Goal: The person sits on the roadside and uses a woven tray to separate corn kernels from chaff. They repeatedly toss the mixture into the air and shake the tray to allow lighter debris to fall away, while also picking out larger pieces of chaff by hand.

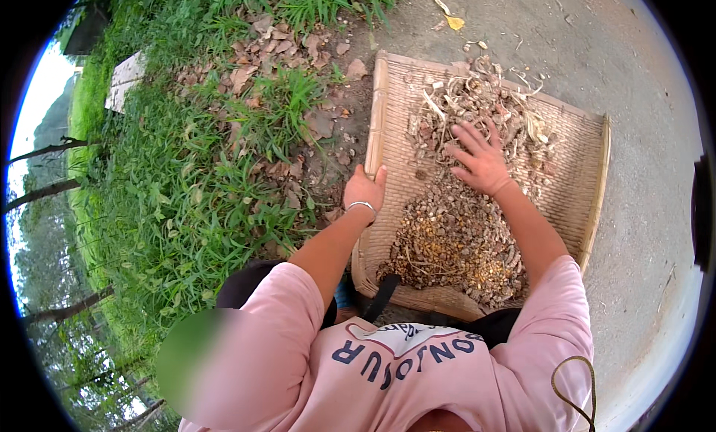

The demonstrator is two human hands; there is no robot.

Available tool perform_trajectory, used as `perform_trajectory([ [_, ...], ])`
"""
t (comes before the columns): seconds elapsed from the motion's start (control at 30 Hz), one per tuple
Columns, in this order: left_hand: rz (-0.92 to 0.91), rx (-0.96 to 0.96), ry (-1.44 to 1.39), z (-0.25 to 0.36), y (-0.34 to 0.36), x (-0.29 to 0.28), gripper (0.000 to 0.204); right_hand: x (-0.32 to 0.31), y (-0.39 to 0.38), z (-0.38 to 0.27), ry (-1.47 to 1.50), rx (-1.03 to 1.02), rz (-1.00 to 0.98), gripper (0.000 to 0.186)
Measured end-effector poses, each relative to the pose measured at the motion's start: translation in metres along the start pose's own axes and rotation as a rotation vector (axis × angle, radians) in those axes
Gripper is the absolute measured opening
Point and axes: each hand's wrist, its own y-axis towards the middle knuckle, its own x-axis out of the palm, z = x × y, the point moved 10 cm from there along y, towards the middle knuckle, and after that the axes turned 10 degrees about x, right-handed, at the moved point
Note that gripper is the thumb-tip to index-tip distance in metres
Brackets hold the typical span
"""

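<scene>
A woven bamboo winnowing tray (570, 160) lies in front of me, its raised rim along the left, near and right sides. My left hand (364, 190), with a bracelet at the wrist, is wrapped round the left rim. My right hand (481, 158) lies with fingers spread on a heap of dry husks and stalks (522, 115) at the tray's far end. Nearer me is a pile of yellow kernels (462, 238) mixed with brown bits and chaff. What lies under my right palm is hidden.
Green grass and weeds (216, 178) grow to the left, with dry brown leaves (276, 44) among them. Grey paved ground (641, 186) runs along the right. Beyond the tray's far edge lie a yellow leaf (454, 22) and scattered husks. A dark strap (382, 298) overlaps the near rim.
</scene>
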Motion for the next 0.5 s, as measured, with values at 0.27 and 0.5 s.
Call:
perform_trajectory([
  [0.27, -0.018, -0.009, -0.047, 0.006, -0.004, 0.003, 0.065, 0.0, -0.096, 0.208, -0.194, 1.114, 0.288, 0.075],
  [0.5, -0.005, -0.038, -0.017, -0.001, -0.003, 0.002, 0.065, 0.04, 0.006, 0.117, 0.157, 0.979, 0.309, 0.07],
])
